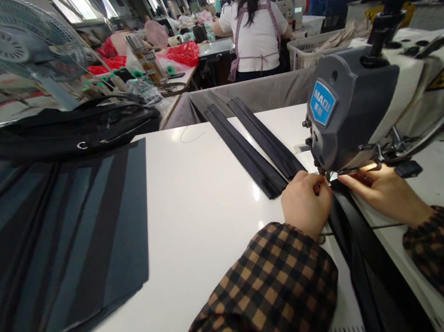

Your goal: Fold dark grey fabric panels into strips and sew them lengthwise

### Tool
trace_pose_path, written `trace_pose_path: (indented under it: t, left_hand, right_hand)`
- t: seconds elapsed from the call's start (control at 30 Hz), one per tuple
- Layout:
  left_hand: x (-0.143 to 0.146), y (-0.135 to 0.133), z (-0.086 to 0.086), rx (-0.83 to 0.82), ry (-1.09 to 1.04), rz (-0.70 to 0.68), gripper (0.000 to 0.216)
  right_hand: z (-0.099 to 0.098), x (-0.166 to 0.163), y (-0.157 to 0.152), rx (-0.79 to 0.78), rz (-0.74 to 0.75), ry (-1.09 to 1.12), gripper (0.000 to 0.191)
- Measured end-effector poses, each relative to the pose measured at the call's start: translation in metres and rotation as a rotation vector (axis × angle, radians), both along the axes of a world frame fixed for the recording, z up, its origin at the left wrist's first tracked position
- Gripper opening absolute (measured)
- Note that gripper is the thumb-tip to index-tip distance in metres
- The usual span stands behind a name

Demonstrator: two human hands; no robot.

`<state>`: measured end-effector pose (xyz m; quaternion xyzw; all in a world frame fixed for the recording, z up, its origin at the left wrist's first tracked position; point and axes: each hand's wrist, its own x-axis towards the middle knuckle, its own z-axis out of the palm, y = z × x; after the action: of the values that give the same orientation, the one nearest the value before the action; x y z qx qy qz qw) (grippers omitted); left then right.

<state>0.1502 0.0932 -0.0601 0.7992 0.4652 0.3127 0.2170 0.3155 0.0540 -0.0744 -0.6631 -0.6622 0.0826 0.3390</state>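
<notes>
A long black strap [366, 255] runs from the table's near edge up under the head of a grey sewing machine [348, 103]. My left hand [306, 204] is curled on the strap's left edge, fingers pinched beside the needle area. My right hand [381, 192] rests on the strap's right side under the machine head, its fingers pressed together against the material. Two sewn black strips [255, 146] stretch away from the machine across the white table [197, 222] toward its far edge.
A fanned stack of dark fabric panels [59, 240] covers the table's left side, with a black bag [69, 130] behind it and a fan [20, 47] above. A grey cloth bin [261, 96] hangs past the far edge. A person in white [255, 28] sits with back turned.
</notes>
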Motion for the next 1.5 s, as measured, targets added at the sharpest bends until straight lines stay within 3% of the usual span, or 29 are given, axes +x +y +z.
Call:
trace_pose_path:
  t: [1.17,1.5]
  left_hand:
    - [0.0004,-0.0013,-0.0003,0.008,0.011,-0.001,0.018]
    - [0.001,-0.0015,0.0,0.016,0.028,0.004,0.018]
  right_hand:
    - [-0.0023,0.0,-0.0018,-0.033,-0.021,0.062,0.025]
    - [-0.0037,-0.0005,-0.0001,0.069,-0.003,-0.009,0.027]
